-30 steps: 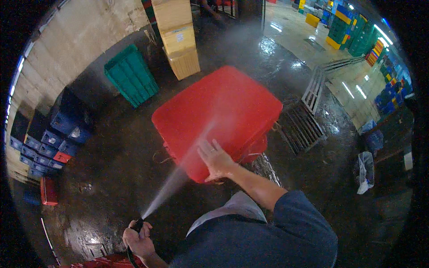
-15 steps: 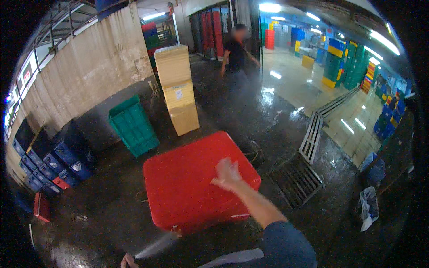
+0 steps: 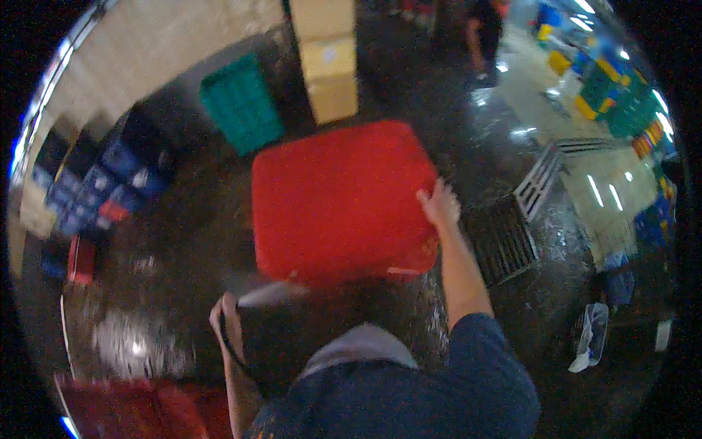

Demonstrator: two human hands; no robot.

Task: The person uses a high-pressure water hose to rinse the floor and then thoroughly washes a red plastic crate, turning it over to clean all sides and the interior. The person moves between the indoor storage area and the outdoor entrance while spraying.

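Note:
A large red plastic tub or lid (image 3: 344,197), with a broad top and rounded corners, is in front of me. At the lower left my left hand (image 3: 227,311) is closed around a dark hose (image 3: 232,344). A jet of water (image 3: 274,294) sprays from it to the right, against the near side of the red tub. My right hand (image 3: 442,207) is at the tub's right edge with thumb and fingers apart. Motion blur hides whether it presses on the edge.
Beyond the tub stand a green crate (image 3: 241,102) and stacked pale boxes (image 3: 329,69). Blue crates (image 3: 121,164) are piled at left. A slatted drain grate (image 3: 501,238) lies on the wet floor at right. Another person (image 3: 484,36) is at the far right.
The view has tipped downward. My right hand has gone from above the tub's top to its right edge. My left arm shows more, still spraying.

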